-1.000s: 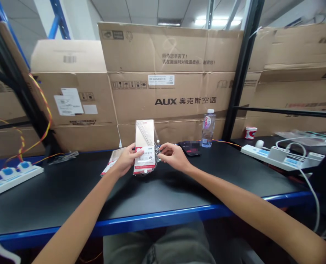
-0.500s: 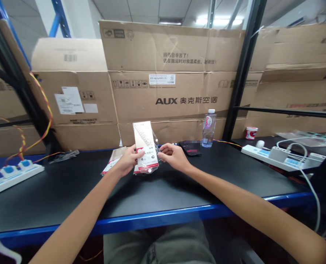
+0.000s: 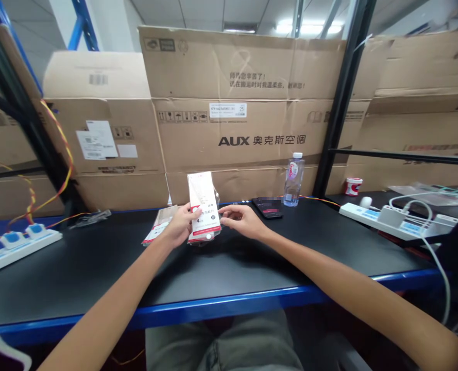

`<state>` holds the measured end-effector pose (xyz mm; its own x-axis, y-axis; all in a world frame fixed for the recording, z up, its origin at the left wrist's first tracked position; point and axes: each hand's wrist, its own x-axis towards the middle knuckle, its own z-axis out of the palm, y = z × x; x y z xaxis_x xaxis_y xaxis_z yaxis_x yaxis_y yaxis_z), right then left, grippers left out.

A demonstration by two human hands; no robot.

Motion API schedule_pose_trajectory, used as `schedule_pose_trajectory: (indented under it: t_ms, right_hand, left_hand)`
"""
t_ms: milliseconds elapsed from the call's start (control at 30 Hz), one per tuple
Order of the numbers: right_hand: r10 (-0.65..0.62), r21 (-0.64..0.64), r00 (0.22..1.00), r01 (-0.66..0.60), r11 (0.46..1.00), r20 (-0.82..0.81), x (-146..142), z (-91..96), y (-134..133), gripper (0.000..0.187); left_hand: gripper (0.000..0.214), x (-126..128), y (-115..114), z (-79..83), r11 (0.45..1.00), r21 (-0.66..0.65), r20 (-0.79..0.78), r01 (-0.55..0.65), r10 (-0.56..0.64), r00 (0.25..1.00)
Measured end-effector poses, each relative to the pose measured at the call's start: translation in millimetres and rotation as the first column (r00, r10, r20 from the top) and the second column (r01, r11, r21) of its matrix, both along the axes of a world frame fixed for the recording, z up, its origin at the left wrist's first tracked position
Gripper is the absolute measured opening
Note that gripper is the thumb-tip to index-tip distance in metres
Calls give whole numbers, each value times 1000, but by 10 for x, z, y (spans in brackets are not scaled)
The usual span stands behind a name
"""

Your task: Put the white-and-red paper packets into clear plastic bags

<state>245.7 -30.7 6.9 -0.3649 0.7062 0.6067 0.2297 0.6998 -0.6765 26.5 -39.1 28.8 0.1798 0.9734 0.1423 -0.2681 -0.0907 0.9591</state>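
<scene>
Centre of frame: upright packet (image 3: 203,206), long axis vertical, pinched by left hand (image 3: 178,226) and right hand (image 3: 242,220), 1 per edge.

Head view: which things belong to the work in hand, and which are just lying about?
In hand: packet, upright, gripped by the left hand, with the right hand touching its right edge; flat packets beside the left hand.
Lying about: water bottle, phone, white power strip, red-and-white tub, cardboard boxes.
</scene>
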Motion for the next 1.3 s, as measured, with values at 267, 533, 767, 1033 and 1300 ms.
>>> schedule_pose_trajectory:
  t_ms: [267, 533, 767, 1033, 1300]
  right_hand:
    - [14, 238, 993, -42, 970, 118, -50, -31, -87, 30]
    - [102, 163, 988, -121, 979, 117, -54, 11, -168, 35]
    - [222, 103, 961, -241, 965, 167, -30, 56, -156, 35]
    - [300, 158, 898, -363, 918, 322, -85, 40, -275, 54]
    - [159, -304, 907, -290, 907, -390, -212, 101, -264, 23]
  left_hand:
    - [22, 51, 71, -75, 995, -31, 99, -95, 98, 990]
    - [24, 0, 43, -14, 997, -52, 143, -49, 56, 988]
    - [41, 18, -2, -18, 999, -34, 37, -29, 31, 999]
    - [36, 41, 60, -81, 991, -101, -16, -91, 90, 996]
    - [45, 104, -28, -89, 995, -76, -196, -61, 45, 980]
